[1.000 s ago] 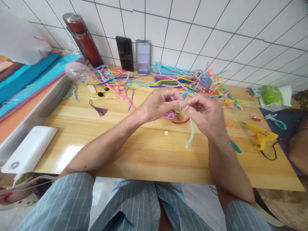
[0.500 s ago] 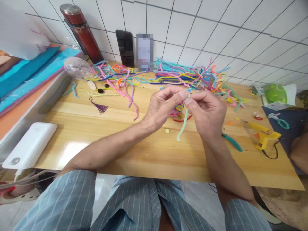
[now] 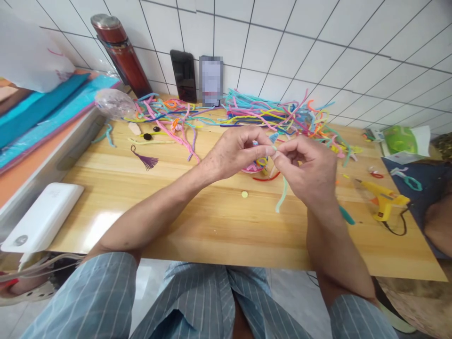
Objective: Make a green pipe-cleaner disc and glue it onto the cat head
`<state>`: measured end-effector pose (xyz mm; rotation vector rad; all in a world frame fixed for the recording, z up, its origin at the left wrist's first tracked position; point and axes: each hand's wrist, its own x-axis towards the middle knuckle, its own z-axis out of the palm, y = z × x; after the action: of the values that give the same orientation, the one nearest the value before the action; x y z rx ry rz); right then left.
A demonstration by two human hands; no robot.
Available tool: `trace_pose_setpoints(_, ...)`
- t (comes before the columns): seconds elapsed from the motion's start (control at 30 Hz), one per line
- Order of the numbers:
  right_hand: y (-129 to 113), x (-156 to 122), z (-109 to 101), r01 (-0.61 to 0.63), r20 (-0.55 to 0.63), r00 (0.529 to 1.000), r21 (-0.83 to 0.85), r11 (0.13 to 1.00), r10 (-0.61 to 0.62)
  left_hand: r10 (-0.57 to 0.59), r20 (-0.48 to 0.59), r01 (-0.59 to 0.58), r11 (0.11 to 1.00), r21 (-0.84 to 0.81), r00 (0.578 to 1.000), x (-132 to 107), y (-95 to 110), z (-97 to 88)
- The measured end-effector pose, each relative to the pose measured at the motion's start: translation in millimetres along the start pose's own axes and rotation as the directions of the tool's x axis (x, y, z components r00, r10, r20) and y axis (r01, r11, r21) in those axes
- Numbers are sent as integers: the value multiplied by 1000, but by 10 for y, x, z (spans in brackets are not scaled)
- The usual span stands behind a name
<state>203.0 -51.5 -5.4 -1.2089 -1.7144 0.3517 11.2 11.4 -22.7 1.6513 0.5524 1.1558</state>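
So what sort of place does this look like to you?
Probably a craft workspace, though home or workshop I can't tell: colourful pipe cleaners are heaped along the back of a wooden table, and a yellow glue gun lies toward its right end.

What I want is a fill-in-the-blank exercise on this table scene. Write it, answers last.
1. The glue gun is mostly ____.
2. The tassel on the table is ____.
3. Two ____ lean against the tiled wall.
4. A pale green strip hangs below the person's ____ hand.
Missing words: yellow; purple; phones; right.
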Motion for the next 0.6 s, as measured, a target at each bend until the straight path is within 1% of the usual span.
trace_pose_setpoints(0.07, 13, -11, 18, -23, 2, 1000, 57, 998, 23, 20, -34, -21, 1000, -22, 999, -11, -5, 18)
trace_pose_setpoints(0.13, 37, -23, 48, -46, -7, 999, 126, 991, 47, 10, -72, -16, 996, -85, 997, -32, -16, 66)
trace_pose_setpoints(0.2, 62, -34, 83, -44, -34, 998, 169, 985, 50, -32, -117, 12, 985, -170, 993, -57, -34, 129)
trace_pose_setpoints(0.33, 82, -56, 157, -23, -88, 995, 192, 981, 41, -135, -210, 65, 949, -309, 968, -113, -101, 276)
trace_pose_setpoints(0.47, 57, -85, 229, -40, -107, 992, 204, 978, 63, -176, -275, 51, 912, -406, 945, -171, -203, 420)
trace_pose_setpoints(0.53, 43, -91, 241, -44, -114, 991, 200, 979, 68, -183, -285, 40, 896, -441, 941, -188, -238, 455)
trace_pose_setpoints(0.6, 36, -84, 220, -40, -114, 992, 179, 983, 61, -190, -247, 65, 897, -438, 950, -182, -247, 439)
